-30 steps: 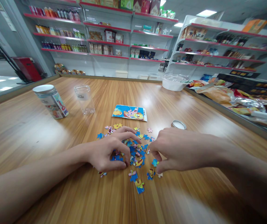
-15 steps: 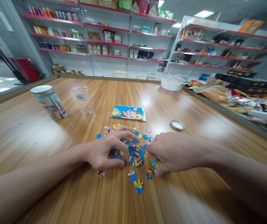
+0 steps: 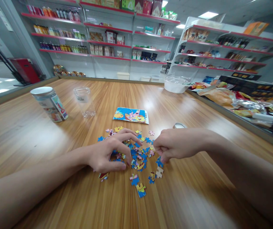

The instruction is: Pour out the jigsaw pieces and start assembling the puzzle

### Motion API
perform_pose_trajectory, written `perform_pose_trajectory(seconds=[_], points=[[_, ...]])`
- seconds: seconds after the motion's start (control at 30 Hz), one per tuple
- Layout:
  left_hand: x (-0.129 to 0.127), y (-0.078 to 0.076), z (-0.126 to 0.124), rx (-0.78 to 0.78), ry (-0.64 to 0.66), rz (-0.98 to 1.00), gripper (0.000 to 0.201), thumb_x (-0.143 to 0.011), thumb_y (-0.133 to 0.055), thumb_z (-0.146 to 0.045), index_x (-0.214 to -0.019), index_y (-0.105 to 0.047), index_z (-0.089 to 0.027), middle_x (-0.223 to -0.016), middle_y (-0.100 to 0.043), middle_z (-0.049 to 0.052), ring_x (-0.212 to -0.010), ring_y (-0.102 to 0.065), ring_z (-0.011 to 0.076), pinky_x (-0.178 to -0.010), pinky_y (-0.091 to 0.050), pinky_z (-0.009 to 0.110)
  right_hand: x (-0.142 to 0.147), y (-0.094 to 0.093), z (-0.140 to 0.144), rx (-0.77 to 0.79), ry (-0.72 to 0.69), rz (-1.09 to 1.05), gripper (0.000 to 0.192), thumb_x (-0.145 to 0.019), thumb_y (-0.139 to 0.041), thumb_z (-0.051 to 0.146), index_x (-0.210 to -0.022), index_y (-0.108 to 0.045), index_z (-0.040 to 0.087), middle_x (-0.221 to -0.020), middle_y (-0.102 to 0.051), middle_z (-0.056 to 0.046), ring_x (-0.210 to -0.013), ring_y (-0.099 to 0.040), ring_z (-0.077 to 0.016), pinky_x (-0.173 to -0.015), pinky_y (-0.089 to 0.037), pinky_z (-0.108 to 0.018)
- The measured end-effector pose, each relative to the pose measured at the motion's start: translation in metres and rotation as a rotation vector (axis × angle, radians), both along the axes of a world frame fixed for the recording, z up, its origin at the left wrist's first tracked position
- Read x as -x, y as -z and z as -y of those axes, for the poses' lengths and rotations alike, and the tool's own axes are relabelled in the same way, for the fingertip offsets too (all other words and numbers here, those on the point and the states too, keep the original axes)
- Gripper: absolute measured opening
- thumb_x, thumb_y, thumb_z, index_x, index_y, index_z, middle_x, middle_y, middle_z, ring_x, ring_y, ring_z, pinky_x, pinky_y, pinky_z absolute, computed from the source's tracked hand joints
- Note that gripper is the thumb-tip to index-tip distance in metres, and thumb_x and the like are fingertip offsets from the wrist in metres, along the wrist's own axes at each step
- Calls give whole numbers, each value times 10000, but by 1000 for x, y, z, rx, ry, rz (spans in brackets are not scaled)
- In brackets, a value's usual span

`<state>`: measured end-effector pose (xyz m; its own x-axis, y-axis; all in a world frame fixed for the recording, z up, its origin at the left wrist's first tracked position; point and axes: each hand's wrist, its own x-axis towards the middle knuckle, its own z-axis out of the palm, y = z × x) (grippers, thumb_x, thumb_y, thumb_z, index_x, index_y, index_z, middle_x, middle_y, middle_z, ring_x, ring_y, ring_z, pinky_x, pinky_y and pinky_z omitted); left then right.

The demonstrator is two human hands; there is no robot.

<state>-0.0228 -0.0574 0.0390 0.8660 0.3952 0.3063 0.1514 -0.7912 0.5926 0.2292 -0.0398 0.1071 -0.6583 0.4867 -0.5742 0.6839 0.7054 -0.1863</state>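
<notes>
A loose heap of jigsaw puzzle pieces (image 3: 140, 157), mostly blue, yellow and pink, lies on the wooden table. My left hand (image 3: 114, 151) rests over its left side, fingers arched and apart, hiding several pieces beneath. On the right, my right hand (image 3: 172, 146) has its fingers curled in, with the thumb at the edge of a blue puzzle piece (image 3: 159, 162). Just below lies a plain beige puzzle piece (image 3: 159, 172), blank side up. Two joined pieces (image 3: 137, 185) sit nearest me. Behind the heap lies a cartoon picture card (image 3: 131, 115).
A labelled jar with a white lid (image 3: 50, 105) and a clear uncapped jar (image 3: 85, 103) stand at the left. A round lid (image 3: 179, 125) is partly behind my right hand. Further back are a white bowl (image 3: 176, 86), packaged snacks (image 3: 222, 95) and stocked shelves (image 3: 110, 46).
My right hand has moved slightly up and away from me, uncovering the beige piece and showing the blue one at the thumb. The left hand stays nearly still.
</notes>
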Motion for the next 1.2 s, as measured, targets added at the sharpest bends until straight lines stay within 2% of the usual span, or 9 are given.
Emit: perform_pose_trajectory(seconds=[0.1, 0.17, 0.33, 0.43, 0.63, 0.83, 0.9, 1.07, 1.2], points=[[0, 2, 1, 12, -11, 26, 108, -790, -657, -264, -827, -739, -204, -1344, -553, 77, -1259, -468, 317, -1098, -366, 513, -4, -2, -4, -120, 35, 49, 150, -802, -692, 295, -845, -719, 154, -727, -669, -32, -645, -571, -153, -536, -294, -243], [0, 5, 1, 3, -94, 130, 108, -813, -639, -237, -841, -734, -194, -1282, -578, 92, -1180, -538, 282, -1042, -427, 465, -3, -3, -1, -197, 31, 25, 213, -769, -723, 322, -916, -721, 167, -767, -678, -41, -680, -587, -175, -550, -298, -247], [-1, 18, -7, -166, -645, 523, 169, -851, -563, -109, -826, -708, -193, -966, -622, 47, -953, -607, 177, -872, -489, 347, 7, -2, 19, -30, -101, -53, 287, -751, -768, 341, -1006, -705, 226, -782, -685, -2, -679, -591, -163, -537, -294, -241], [0, 21, -11, -262, -808, 563, 202, -831, -553, -63, -786, -702, -191, -896, -617, 26, -881, -602, 154, -827, -489, 321, 12, 4, 24, -50, -123, -43, 217, -719, -786, 295, -917, -730, 223, -766, -684, 0, -650, -567, -155, -523, -279, -244], [0, 20, -13, -326, -819, 507, 252, -821, -515, -27, -753, -703, -180, -872, -617, 28, -863, -599, 146, -795, -495, 302, 11, 8, 23, -65, -179, -82, 24, -715, -710, 213, -715, -698, 192, -619, -606, 32, -516, -416, -104, -485, -251, -241], [0, 23, -15, -290, -809, 497, 272, -808, -493, -13, -753, -704, -176, -885, -616, 33, -878, -606, 153, -805, -491, 316, 9, 1, 21, -4, -262, -203, 172, -784, -577, 98, -653, -661, 170, -626, -622, 18, -526, -408, -94, -520, -273, -241], [0, 24, -15, -281, -806, 490, 274, -799, -491, -14, -752, -705, -179, -892, -617, 35, -890, -606, 160, -808, -491, 326, 8, 4, 13, -19, -226, -274, 191, -826, -539, 99, -724, -687, 164, -683, -657, -4, -563, -467, -98, -553, -310, -235], [1, 26, -17, -300, -830, 413, 291, -742, -488, 0, -722, -708, -191, -912, -618, 40, -929, -595, 189, -859, -468, 390, 7, 28, -16, -283, 19, -459, 201, -875, -516, 162, -750, -670, 133, -660, -625, -21, -581, -498, -97, -562, -315, -233], [1, 27, -18, -311, -832, 335, 293, -731, -490, 1, -715, -707, -195, -928, -614, 46, -957, -588, 208, -869, -461, 419, 5, 40, -25, -240, 73, -448, 157, -840, -580, 187, -713, -654, 134, -619, -597, 2, -535, -466, -79, -529, -299, -225]])
